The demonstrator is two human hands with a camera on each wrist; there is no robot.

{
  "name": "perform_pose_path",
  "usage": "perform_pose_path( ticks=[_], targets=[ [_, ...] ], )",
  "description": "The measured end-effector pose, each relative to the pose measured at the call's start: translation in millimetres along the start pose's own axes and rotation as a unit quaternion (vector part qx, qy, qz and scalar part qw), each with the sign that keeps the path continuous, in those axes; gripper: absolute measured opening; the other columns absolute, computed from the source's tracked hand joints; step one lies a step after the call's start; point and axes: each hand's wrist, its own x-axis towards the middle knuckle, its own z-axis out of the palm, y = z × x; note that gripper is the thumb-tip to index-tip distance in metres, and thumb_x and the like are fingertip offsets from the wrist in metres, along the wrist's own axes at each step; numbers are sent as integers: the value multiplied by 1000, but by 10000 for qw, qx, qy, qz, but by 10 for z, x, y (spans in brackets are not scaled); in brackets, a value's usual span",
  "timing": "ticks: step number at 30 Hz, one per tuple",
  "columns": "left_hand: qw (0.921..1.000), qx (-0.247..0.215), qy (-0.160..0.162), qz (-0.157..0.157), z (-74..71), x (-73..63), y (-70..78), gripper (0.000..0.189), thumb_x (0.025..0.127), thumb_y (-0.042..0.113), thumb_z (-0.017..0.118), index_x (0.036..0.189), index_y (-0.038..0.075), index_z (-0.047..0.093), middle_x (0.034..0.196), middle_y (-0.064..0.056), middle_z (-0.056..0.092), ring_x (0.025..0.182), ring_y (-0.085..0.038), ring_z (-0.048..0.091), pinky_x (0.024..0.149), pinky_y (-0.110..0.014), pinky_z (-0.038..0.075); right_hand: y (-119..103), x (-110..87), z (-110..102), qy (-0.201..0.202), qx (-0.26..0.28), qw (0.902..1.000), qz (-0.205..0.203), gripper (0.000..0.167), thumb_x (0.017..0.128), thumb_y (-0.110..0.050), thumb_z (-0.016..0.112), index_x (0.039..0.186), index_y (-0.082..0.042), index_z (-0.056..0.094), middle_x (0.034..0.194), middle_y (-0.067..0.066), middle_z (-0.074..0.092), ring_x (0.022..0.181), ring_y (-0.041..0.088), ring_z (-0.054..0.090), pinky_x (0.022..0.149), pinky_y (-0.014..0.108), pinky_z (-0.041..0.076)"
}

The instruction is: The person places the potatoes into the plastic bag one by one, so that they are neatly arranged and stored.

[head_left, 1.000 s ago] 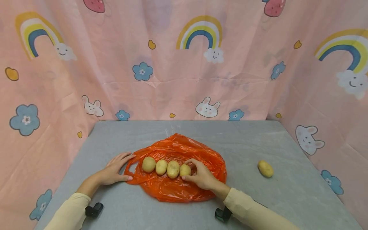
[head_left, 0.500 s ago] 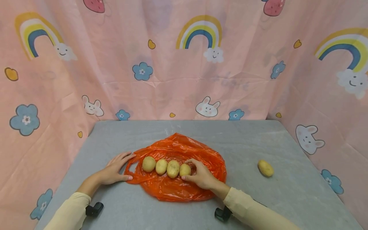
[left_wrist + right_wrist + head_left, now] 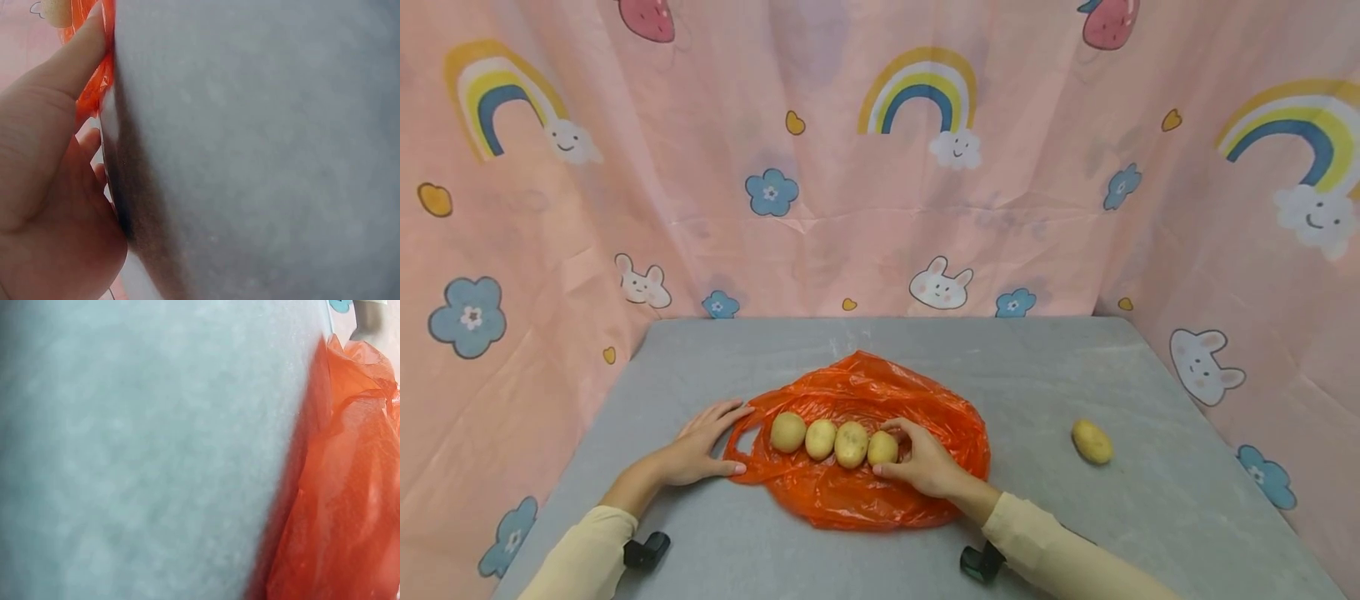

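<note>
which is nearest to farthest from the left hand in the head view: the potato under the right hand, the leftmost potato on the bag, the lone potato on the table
1. Leftmost round yellow potato, on the orange plastic bag, just right of the left hand.
2. Yellow potato under the right hand, row's right end.
3. Lone yellow potato, far right on the grey table.

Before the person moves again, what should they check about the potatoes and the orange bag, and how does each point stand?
1. Left hand presses flat on the orange plastic bag by its handle: ok.
2. Right hand grips the rightmost potato of the row: ok.
3. Four potatoes lie in a touching row on the bag: ok.
4. Stray potato lies off the bag, on the grey table: not ok.
5. Bag mouth open: cannot tell.
</note>
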Motion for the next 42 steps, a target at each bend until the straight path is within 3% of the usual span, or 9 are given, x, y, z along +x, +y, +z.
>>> perform_pose_path(
  ticks=[6, 11, 17, 24, 33, 38, 42],
  targets=[
    [9999, -2, 63, 111, -20, -5, 45, 89, 84, 49, 78, 155, 13, 39, 162, -22, 27, 148, -54, 18, 110, -79, 11, -6, -16, -41, -114, 102, 9998, -143, 53, 88, -18, 80, 131, 0, 55, 113, 16, 62, 72, 14, 48, 63, 20, 42],
    [9997, -88, 118, 191, -11, -21, 63, 88, 84, 49, 78, 154, 12, 40, 161, -24, 28, 146, -56, 20, 109, -79, 11, -50, -82, -110, -335, 379, 9987, 47, 53, 93, -23, 75, 136, -3, 52, 124, 17, 59, 76, 16, 51, 67, 21, 45],
    [9999, -66, 61, 107, 23, -36, 19, 87, 84, 48, 78, 154, 15, 40, 162, -22, 27, 147, -54, 19, 110, -79, 12, -97, -189, -173, -493, 602, 9965, 319, 53, 96, -29, 70, 140, -7, 51, 136, 17, 57, 93, 20, 64, 82, 32, 57],
    [9995, -35, 129, 295, -16, -50, 92, 86, 85, 45, 78, 154, 12, 41, 159, -26, 29, 143, -59, 22, 105, -82, 14, -145, -253, -344, -678, 638, 9956, 65, 50, 99, -24, 66, 141, -2, 49, 144, 21, 51, 105, 27, 68, 89, 37, 58],
    [9991, 86, 231, 331, -6, -19, 21, 86, 84, 47, 78, 154, 16, 40, 160, -25, 29, 143, -57, 23, 106, -80, 16, -226, -401, -642, -475, 696, 9959, -325, 49, 101, -24, 63, 139, 4, 50, 145, 29, 48, 112, 34, 69, 93, 44, 58],
    [9999, 13, 118, 122, 10, -15, -1, 87, 84, 48, 78, 155, 16, 39, 163, -21, 26, 148, -53, 20, 110, -79, 13, -220, -500, -801, -264, 578, 9970, -433, 46, 101, -23, 62, 138, 3, 52, 145, 30, 49, 114, 35, 68, 93, 38, 58],
    [9998, 24, 100, 174, -31, -16, 75, 87, 84, 44, 79, 155, 12, 39, 161, -24, 28, 146, -55, 22, 108, -80, 15, -193, -562, -947, -47, 523, 9972, -536, 43, 102, -20, 60, 137, 3, 52, 142, 31, 51, 117, 42, 65, 90, 29, 57]
  ],
)
